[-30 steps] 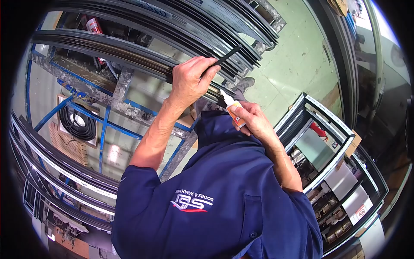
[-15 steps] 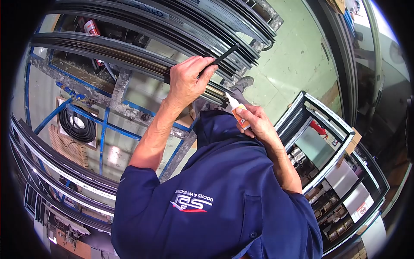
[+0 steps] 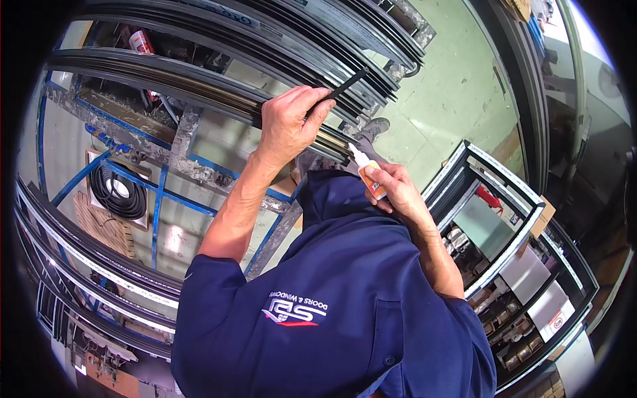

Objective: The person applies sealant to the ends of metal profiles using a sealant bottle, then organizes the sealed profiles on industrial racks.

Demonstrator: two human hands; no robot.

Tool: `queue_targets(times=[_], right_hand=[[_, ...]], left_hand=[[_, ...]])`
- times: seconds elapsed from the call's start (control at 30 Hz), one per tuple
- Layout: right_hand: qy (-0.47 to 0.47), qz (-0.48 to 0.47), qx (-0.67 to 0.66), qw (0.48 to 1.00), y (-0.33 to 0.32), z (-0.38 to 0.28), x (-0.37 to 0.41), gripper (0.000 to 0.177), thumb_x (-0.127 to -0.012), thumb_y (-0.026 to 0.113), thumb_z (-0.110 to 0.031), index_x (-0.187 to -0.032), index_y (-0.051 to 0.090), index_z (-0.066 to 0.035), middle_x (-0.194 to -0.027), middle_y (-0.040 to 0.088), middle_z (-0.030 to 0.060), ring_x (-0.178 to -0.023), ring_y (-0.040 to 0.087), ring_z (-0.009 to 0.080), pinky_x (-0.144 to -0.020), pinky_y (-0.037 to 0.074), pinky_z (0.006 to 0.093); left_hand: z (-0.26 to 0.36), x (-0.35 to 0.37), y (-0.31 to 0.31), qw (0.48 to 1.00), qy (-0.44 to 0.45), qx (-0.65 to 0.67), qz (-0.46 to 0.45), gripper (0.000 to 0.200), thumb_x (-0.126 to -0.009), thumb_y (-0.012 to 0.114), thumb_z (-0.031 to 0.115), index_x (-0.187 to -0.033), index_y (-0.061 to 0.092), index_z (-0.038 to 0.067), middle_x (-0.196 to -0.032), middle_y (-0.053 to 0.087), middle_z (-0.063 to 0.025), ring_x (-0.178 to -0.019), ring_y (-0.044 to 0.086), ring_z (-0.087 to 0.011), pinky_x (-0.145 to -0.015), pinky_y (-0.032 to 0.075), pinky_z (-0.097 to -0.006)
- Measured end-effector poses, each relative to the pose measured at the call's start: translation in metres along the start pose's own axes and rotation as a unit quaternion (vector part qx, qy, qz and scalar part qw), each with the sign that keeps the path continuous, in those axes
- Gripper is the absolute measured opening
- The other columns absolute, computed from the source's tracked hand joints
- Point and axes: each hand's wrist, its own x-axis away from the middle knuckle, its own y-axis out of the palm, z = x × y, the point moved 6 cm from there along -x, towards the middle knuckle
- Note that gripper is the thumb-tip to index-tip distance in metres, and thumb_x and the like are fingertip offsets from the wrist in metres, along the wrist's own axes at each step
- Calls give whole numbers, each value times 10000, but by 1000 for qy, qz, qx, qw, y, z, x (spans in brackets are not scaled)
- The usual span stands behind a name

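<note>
My left hand [image 3: 292, 123] is closed around a thin black strip [image 3: 350, 83], pinched between thumb and fingers. The strip's free end points up and to the right, above the long dark frame profiles [image 3: 219, 93]. Lower and to the right, my right hand [image 3: 396, 188] grips a small white glue bottle [image 3: 371, 178] with an orange label. Its narrow nozzle points up and left and stands apart from the strip. Part of the bottle is hidden behind my fingers.
The profiles lie across a worn rack with blue edges [image 3: 159, 219]. A coil of black cord [image 3: 119, 192] sits below at left. More profiles [image 3: 99, 265] fill the lower left. Dark rectangular frames [image 3: 504, 166] stand at right, beside the green floor [image 3: 458, 40].
The bottle in my right hand has shifted very slightly down and to the right. My left hand and the black strip look still.
</note>
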Motion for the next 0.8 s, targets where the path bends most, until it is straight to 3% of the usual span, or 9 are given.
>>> queue_targets(times=[0.13, 0.23, 0.8], right_hand=[[-3, -20, -3, 1000, 8, -8, -8, 331, -999, 593, -326, -934, 640, -5, -641, 581, 46, -423, 433, 82, -386, 298, 253], [-8, -15, 15, 1000, 16, -15, -12, 333, -1004, 567, -327, -947, 634, -6, -609, 557, 36, -414, 378, 62, -389, 268, 241], [-10, 3, 12, 1000, 3, -11, -5, 332, -1000, 592, -332, -940, 635, -8, -638, 575, 35, -427, 437, 77, -385, 305, 255]], left_hand=[[0, 0, -1, 1000, -1, 1, -18, 158, -852, 760, 44, -997, 713, -1, -861, 721, -126, -735, 701, -268, -631, 529, -330], [0, 0, 0, 1000, -4, 0, -18, 159, -851, 760, 42, -997, 713, 0, -862, 722, -126, -737, 702, -269, -632, 530, -330], [-1, -1, -1, 1000, 5, 6, -12, 163, -839, 760, 22, -992, 709, -4, -839, 712, -129, -710, 688, -277, -615, 522, -335]])
